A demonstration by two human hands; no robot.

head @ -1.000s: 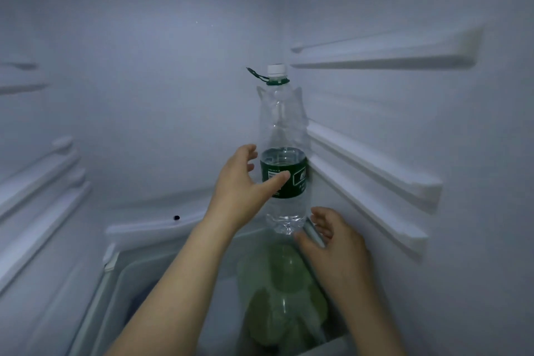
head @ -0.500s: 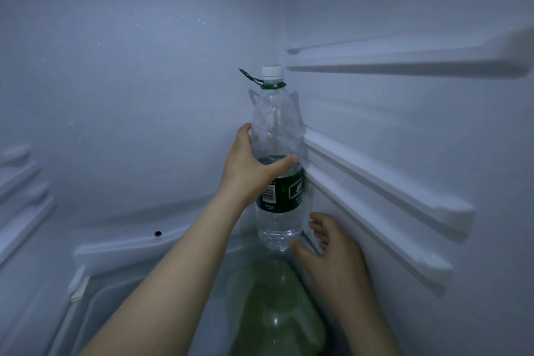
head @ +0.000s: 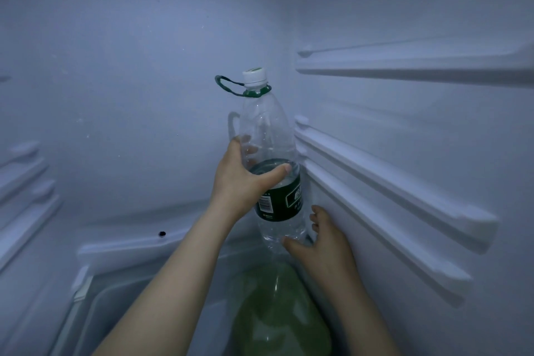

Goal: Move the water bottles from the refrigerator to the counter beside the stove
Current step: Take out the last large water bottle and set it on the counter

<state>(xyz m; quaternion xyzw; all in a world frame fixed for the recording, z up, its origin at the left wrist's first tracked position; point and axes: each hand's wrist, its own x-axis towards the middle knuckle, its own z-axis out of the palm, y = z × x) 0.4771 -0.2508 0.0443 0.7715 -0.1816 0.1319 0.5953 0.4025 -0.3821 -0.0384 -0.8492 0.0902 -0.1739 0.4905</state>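
Note:
A tall clear water bottle (head: pixel 270 130) with a white cap, a green carry loop and a dark green label stands in the back right corner of the refrigerator, tilted slightly. My left hand (head: pixel 241 182) is wrapped around its middle, thumb across the top of the label. My right hand (head: pixel 320 237) is cupped at the bottle's base, thumb under it and fingers beside the right wall. The bottle is about half full of water.
Below the bottle lies a large greenish object (head: pixel 277 312) seen through the glass cover of the bottom drawer (head: pixel 95 283). White shelf rails (head: pixel 390 179) stick out from the right wall, and more rails (head: pixel 26 182) line the left wall.
My left hand went from reaching to gripping the bottle's middle, and the bottle has tipped a little. My right hand moved in under its base.

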